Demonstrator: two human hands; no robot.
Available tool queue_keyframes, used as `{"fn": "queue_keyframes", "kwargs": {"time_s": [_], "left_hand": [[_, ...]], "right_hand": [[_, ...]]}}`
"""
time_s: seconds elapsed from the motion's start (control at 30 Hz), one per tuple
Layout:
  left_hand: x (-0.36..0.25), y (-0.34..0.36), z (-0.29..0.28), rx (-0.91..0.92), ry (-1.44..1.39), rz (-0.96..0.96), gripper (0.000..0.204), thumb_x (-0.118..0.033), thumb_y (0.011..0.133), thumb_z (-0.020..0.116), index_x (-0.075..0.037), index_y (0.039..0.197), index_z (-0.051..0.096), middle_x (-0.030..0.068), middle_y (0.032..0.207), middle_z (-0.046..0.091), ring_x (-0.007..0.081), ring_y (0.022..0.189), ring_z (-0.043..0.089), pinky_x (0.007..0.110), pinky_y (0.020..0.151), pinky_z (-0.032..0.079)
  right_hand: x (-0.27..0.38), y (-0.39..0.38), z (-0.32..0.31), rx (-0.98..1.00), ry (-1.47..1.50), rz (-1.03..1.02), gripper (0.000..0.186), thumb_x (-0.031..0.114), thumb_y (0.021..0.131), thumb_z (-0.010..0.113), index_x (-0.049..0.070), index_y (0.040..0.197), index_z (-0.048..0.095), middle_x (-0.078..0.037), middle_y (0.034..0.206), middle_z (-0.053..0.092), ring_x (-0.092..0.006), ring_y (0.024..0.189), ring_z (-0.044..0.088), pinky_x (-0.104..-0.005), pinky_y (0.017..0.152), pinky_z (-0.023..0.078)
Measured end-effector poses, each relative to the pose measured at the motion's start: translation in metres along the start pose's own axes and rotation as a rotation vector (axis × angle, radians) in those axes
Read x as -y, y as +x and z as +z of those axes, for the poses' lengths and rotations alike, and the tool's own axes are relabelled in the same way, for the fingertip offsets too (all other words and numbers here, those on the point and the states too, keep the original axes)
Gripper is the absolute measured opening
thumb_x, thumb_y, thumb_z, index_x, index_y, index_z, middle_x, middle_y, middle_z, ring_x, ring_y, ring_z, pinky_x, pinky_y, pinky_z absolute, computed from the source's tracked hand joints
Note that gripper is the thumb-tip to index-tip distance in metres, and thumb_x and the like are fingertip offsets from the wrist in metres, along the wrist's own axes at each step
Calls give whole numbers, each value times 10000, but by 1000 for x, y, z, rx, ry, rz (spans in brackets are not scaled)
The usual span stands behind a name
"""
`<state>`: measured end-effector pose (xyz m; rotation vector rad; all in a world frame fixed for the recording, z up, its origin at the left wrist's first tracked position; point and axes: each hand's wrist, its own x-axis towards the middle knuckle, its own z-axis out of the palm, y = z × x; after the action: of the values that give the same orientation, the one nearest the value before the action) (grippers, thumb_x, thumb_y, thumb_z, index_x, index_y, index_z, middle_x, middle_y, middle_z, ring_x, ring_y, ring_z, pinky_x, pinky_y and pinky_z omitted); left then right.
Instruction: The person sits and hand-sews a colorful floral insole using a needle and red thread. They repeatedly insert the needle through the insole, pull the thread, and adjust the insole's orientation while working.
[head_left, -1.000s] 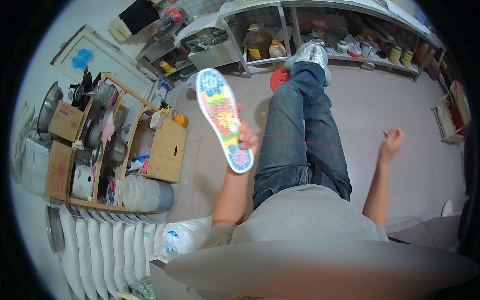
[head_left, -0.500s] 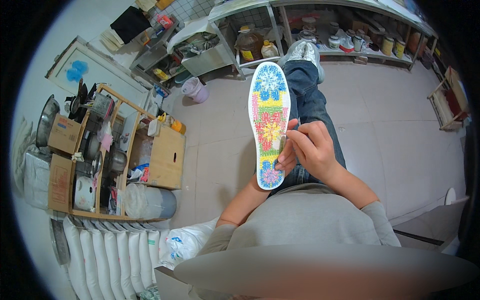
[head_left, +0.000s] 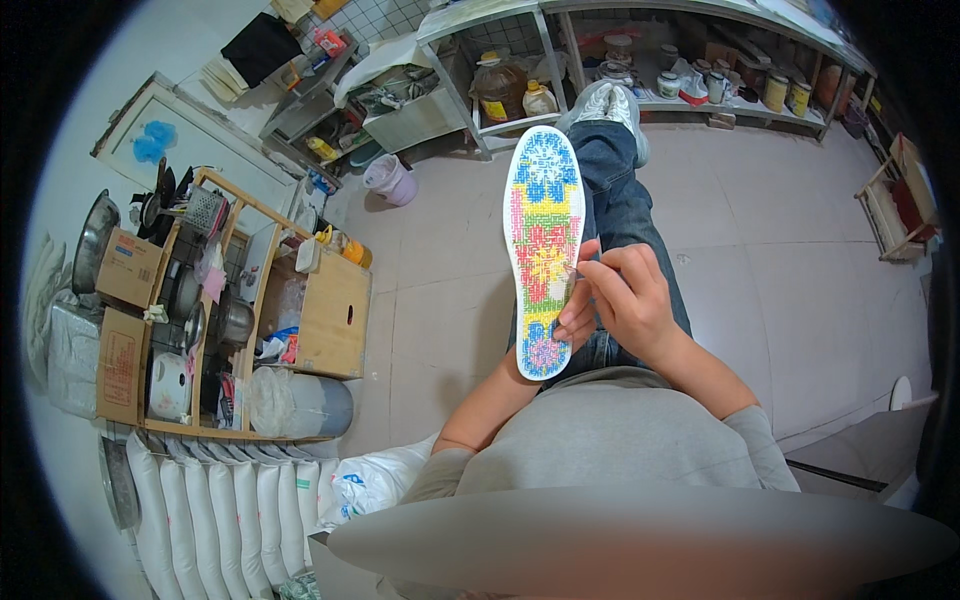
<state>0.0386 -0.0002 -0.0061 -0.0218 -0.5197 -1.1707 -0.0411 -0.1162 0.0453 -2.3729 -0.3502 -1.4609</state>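
Over the legs is the insole. The right hand pinches near its edge, on what I cannot tell; the left hand, closed on the insole, could let it tilt by loosening.

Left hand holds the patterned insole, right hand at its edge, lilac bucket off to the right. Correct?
Wrong side: the head view shows the lilac bucket off to the left. Left hand holds the patterned insole, right hand at its edge.
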Motion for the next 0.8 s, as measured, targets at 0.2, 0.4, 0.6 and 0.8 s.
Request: {"fn": "queue_keyframes", "kwargs": {"time_s": [0.2,0.4,0.6,0.8], "left_hand": [[5,-4,14,-322,329,131,549,-377,943,410,-69,1382,292,31,614,490,84,427,446,194,398,384],[13,6,19,-538,767,268,449,-218,949,459,-73,1354,331,58,1069,580,98,864,591,231,719,506],[19,3,19,-443,1108,339,496,-37,901,475,-6,1353,273,124,1203,512,143,1091,509,280,926,416],[14,2,18,-434,1139,311,438,-35,893,481,15,1296,317,113,1181,520,136,1066,519,285,920,416]], "right_hand": [[-4,-2,2,5,58,38,224,26,647,657,7,859,590,-71,806,510,-199,720,516,-289,621,430],[-24,-15,20,112,732,627,119,-10,783,589,-20,901,607,-60,882,557,-159,800,563,-265,695,456],[-30,-37,30,128,1210,1057,229,66,830,603,-15,1044,606,-77,956,653,-125,797,622,-270,702,508],[-38,-41,25,220,1596,1175,206,83,890,512,-7,1052,601,-73,1004,631,-146,827,617,-264,709,499]]}}
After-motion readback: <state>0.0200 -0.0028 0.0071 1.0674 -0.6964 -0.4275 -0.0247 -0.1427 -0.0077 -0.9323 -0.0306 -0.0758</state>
